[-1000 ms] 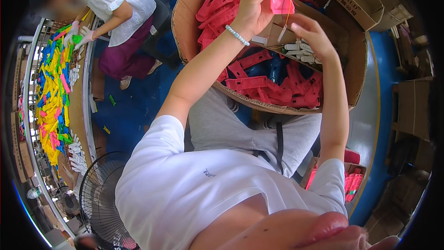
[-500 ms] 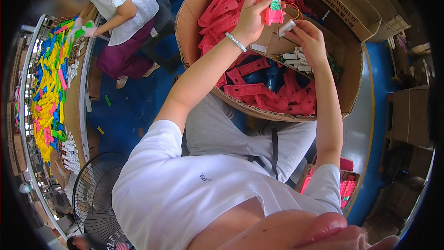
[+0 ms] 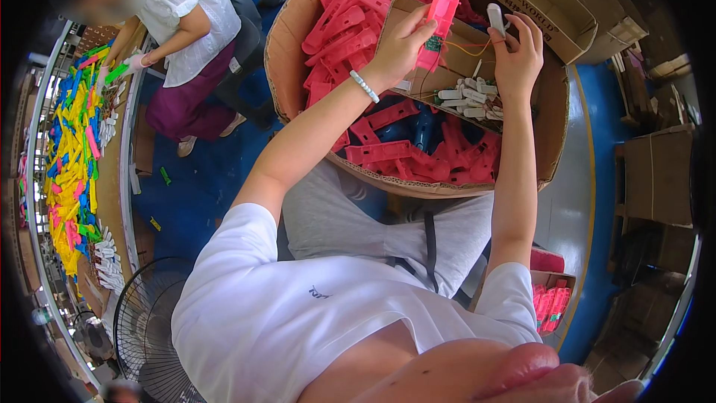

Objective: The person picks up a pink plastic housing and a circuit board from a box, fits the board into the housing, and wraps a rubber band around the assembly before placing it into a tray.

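In my left hand (image 3: 403,48) is a pink plastic housing (image 3: 446,6), held upright over the big carton. A small green circuit board (image 3: 432,43) sits at its lower end. Thin red and yellow wires (image 3: 471,51) run from the board toward my right hand (image 3: 517,56). Its fingers grip a small white plastic piece (image 3: 494,16), off to the right of the housing and apart from it. Below the hands, a pile of white pieces with boards (image 3: 471,97) lies on a cardboard flap inside the carton.
The large carton (image 3: 287,52) holds many pink housings (image 3: 350,22) and some blue parts (image 3: 423,128). To the left, a co-worker (image 3: 186,22) handles a green piece at a table of colourful plastic parts (image 3: 73,172). A black fan (image 3: 153,328) stands lower left; a box of pink parts (image 3: 550,306) lower right.
The housing has come down slightly and tilted, its open side showing more. My right hand has moved up and right with the white piece, drawing the wires out.
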`<state>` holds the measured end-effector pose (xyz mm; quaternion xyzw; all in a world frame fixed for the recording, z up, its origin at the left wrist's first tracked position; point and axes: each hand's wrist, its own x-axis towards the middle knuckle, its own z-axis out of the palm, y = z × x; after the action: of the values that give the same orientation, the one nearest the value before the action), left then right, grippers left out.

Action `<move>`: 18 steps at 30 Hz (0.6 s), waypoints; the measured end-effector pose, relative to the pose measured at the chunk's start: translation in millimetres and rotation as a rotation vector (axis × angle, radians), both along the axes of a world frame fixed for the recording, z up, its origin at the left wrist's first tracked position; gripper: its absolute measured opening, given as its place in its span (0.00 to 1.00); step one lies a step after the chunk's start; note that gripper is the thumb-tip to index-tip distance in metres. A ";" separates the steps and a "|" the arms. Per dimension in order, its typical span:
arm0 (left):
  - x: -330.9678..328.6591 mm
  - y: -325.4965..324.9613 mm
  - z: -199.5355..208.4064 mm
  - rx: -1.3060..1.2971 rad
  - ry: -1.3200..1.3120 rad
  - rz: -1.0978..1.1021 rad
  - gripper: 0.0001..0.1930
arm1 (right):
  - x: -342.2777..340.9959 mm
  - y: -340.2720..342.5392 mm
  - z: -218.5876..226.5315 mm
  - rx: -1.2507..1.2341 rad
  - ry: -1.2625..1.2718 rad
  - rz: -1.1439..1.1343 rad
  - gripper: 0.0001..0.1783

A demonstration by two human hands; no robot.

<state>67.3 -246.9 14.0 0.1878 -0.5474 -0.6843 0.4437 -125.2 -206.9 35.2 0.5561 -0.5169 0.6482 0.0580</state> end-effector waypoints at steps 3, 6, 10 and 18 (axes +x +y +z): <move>-1.0 1.2 -4.7 -0.050 -0.079 -0.006 0.21 | -2.7 4.2 -0.6 0.036 0.115 -0.005 0.07; -3.1 2.7 -6.7 -0.211 -0.211 0.012 0.21 | 5.7 8.0 4.2 -0.044 0.195 0.072 0.07; -8.2 15.6 -1.5 -0.484 -0.368 0.113 0.21 | -3.8 2.1 1.2 -0.105 0.444 -0.019 0.08; -4.9 23.1 11.8 -0.527 -0.527 0.112 0.20 | -3.4 5.6 8.4 -0.170 0.527 -0.171 0.10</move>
<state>62.5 -223.8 25.8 0.2664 -0.7888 -0.4230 0.3576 -128.5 -201.3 43.6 0.6529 -0.4728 0.5152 0.2912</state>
